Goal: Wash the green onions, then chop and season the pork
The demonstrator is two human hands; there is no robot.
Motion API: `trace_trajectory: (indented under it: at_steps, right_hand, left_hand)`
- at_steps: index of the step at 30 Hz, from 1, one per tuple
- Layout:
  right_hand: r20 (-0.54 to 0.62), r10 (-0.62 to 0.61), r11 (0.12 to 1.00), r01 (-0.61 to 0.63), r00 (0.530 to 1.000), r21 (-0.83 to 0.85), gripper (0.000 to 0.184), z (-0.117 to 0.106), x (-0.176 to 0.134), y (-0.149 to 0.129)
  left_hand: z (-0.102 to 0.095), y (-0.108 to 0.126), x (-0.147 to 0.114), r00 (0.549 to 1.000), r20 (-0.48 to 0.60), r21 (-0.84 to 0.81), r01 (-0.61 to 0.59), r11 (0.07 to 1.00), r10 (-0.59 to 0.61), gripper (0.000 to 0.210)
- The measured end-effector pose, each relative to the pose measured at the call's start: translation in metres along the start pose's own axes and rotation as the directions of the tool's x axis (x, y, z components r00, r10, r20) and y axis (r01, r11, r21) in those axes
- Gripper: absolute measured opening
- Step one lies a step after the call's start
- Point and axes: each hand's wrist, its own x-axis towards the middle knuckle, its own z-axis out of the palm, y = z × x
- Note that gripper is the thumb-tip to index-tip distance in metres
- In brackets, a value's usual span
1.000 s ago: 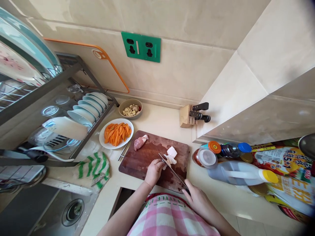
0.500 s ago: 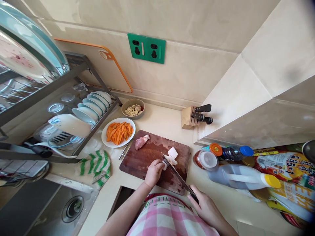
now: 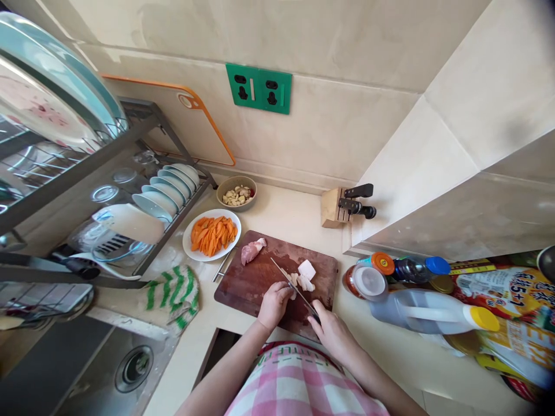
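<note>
My right hand (image 3: 330, 326) is closed around the dark handle of a kitchen knife (image 3: 303, 297), whose blade points away and to the left. My left hand (image 3: 276, 301) has its fingers curled and pressed down beside the blade on a pale piece of fatty meat, mostly hidden under them. Both hands work over a reddish-brown cutting board (image 3: 243, 286). Right of the blade lie pale slices (image 3: 306, 283) and a whitish block (image 3: 307, 270), seemingly pork fat. A pink piece of raw meat (image 3: 254, 251) rests at the board's far left corner.
A plate (image 3: 187, 245) of sliced carrots and a bowl (image 3: 221, 192) of garlic cloves stand beyond the board. A knife block (image 3: 332, 208) sits by the wall. Bottles, including an oil jug (image 3: 416, 312), line the right. Leftward are a dish rack (image 3: 173, 141), striped cloth (image 3: 176, 294) and sink (image 3: 99, 370).
The knife has slid forward and left, its tip now past my left fingers. My right hand has moved up and left with it. My left hand stays nearly in place.
</note>
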Motion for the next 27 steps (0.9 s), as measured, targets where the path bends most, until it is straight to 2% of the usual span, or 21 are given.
trace_trajectory:
  at_steps: [5, 8, 14, 17, 21, 24, 27]
  right_hand:
    - [0.086, 0.091, 0.995, -0.094, 0.992, 0.029, 0.036, 0.003, -0.038, 0.044]
    - [0.097, 0.101, 0.993, -0.106, 0.99, 0.053, 0.039, -0.004, -0.055, 0.056]
    - [0.114, 0.045, 0.999, -0.045, 0.992, -0.006, 0.028, -0.016, -0.059, 0.039]
    - [0.104, 0.058, 0.996, -0.051, 0.993, -0.067, 0.025, -0.012, -0.043, 0.026]
    - [0.014, 0.019, 0.999, -0.018, 1.0, -0.038, 0.027, 0.0, -0.013, 0.01]
    - [0.001, 0.016, 1.0, -0.016, 1.0, 0.003, 0.031, 0.004, -0.006, 0.011]
    - [0.037, 0.049, 0.997, -0.051, 0.998, 0.064, 0.036, 0.003, -0.021, 0.027]
  left_hand:
    - [0.0, 0.001, -0.003, 0.999, 0.014, 0.049, 0.04, 0.998, -0.04, 0.027]
    - [-0.001, 0.002, -0.005, 0.998, 0.022, 0.046, 0.054, 0.997, -0.055, 0.027]
    - [-0.001, 0.003, -0.005, 0.998, 0.026, 0.04, 0.048, 0.998, -0.049, 0.026]
    - [-0.001, 0.005, -0.002, 0.998, 0.038, 0.047, 0.05, 0.998, -0.052, 0.025]
    - [-0.001, 0.005, 0.0, 0.998, 0.046, 0.043, 0.048, 0.998, -0.05, 0.025]
    - [-0.001, 0.003, -0.003, 0.998, 0.047, 0.027, 0.049, 0.998, -0.05, 0.026]
    - [-0.001, -0.001, -0.007, 0.998, 0.039, 0.005, 0.043, 0.999, -0.043, 0.025]
